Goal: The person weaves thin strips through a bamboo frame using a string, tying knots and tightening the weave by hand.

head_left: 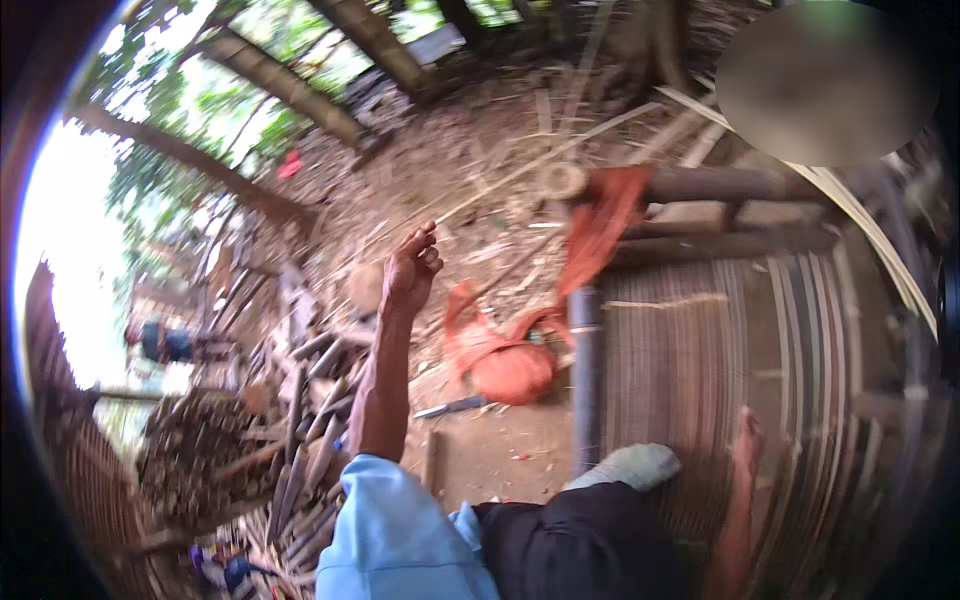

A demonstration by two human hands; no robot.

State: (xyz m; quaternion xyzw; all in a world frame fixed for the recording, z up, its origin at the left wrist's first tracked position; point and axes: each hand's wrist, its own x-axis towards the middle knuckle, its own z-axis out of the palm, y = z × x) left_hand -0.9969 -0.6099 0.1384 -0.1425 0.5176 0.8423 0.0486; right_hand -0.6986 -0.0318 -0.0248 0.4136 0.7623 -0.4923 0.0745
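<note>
My left hand is stretched out ahead over the littered ground, its fingers curled closed on one end of a long thin bamboo strip. The strip slants away to the upper right. Low on the right, my right hand is smeared by motion above a striped surface of narrow slats; its fingers cannot be made out, nor whether they hold anything. Between the two hands, an orange bag lies on the ground beside the slatted surface. Orange cloth hangs from a thick pole at the far side.
Split wood and poles lie heaped at left, near a stack of cut logs. A dark flat tool rests on the ground. Pale strips curve along the right. Another person stands far left. A blurred oval hides the upper right.
</note>
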